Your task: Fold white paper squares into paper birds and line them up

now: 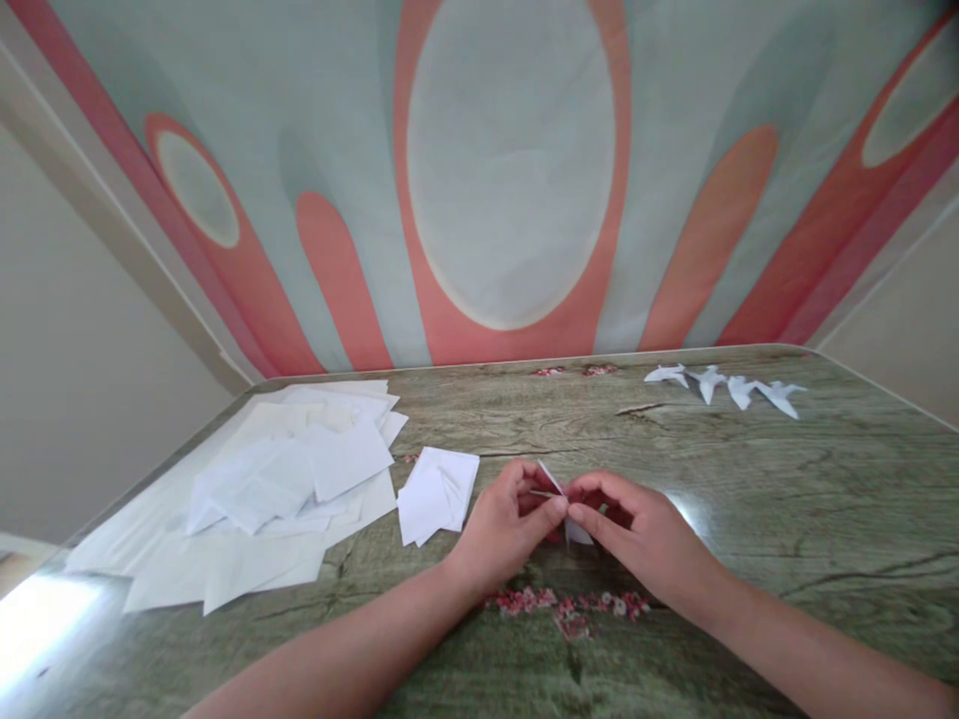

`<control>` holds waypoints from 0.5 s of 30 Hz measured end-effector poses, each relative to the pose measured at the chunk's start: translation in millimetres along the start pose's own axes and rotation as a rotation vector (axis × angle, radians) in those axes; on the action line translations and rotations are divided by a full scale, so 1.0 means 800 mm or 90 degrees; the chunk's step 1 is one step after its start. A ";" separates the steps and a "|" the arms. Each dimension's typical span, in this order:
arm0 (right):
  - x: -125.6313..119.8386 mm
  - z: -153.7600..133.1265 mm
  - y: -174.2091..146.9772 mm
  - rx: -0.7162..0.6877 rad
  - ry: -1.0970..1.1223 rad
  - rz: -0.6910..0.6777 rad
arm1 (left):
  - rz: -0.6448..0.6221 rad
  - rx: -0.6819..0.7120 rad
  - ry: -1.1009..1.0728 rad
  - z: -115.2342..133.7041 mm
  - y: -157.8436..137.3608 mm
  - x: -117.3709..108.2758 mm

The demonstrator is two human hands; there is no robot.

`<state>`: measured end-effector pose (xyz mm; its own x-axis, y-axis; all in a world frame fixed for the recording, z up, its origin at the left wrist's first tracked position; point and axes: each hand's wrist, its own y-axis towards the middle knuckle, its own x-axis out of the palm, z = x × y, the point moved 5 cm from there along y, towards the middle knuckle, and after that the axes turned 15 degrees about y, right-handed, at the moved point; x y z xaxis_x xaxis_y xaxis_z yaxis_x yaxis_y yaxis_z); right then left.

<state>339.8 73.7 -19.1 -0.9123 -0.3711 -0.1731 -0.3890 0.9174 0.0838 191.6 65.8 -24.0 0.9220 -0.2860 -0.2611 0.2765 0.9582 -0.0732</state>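
Note:
Between my two hands is a small piece of folded white paper (578, 532), held just above the table near its middle. My left hand (509, 514) pinches it with thumb and fingertips from the left side. From the right, my right hand (636, 524) grips the same paper, its thumb and forefinger meeting the left fingertips. One thin edge of the paper sticks up between the hands and a flap hangs below them. The fingers cover most of its folds. Just left of my left hand lies a small stack of white paper squares (452, 479).
A large spread of loose white sheets (262, 479) covers the table's left side. Several folded white paper birds (708, 381) stand in a row at the far right. The wood-patterned table (809, 519) with printed flowers meets a patterned wall (509, 180) behind.

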 end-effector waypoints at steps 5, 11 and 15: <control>0.002 -0.003 -0.004 -0.081 -0.050 0.005 | 0.008 0.025 0.010 0.001 0.000 0.001; -0.006 0.001 -0.002 -0.059 -0.053 0.066 | 0.022 0.001 -0.035 -0.009 0.007 -0.003; -0.017 -0.002 0.000 -0.038 -0.078 0.122 | 0.037 -0.035 -0.117 -0.014 0.010 -0.011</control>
<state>352.0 78.9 -15.4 -0.9497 -0.1668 -0.2651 -0.2197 0.9580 0.1841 183.1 76.0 -33.1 0.9712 -0.2221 -0.0862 0.2116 0.9704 -0.1166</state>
